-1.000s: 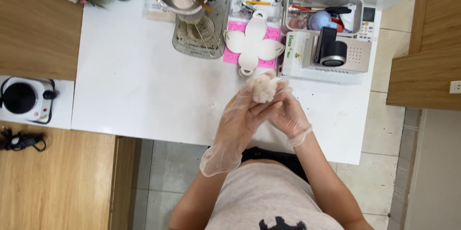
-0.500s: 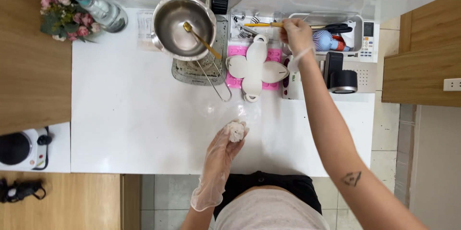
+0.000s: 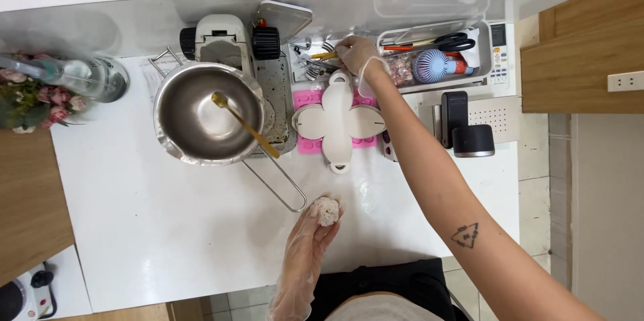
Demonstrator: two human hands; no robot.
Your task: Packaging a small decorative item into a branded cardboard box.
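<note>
My left hand (image 3: 307,240), in a clear plastic glove, holds a small pale lumpy ball (image 3: 327,210) at its fingertips just above the white table (image 3: 161,227), near its front edge. My right hand (image 3: 353,52), also gloved, stretches to the back of the table and closes its fingers on a thin yellow tool (image 3: 323,55) lying among small metal tools. Just in front of that hand lies a white four-petal mould (image 3: 338,122) on a pink silicone tray (image 3: 306,101).
A steel pot (image 3: 201,116) with a gold spoon (image 3: 243,124) and a long wire handle sits left of the mould. A clear bin (image 3: 439,52) holds scissors and a small fan. A bottle (image 3: 74,74) and flowers (image 3: 33,103) stand far left; a black-and-grey device (image 3: 469,126) lies right.
The view has shifted forward and to the right. My right hand went from the bin's left edge to the small tools left of it. My left hand still holds the ball.
</note>
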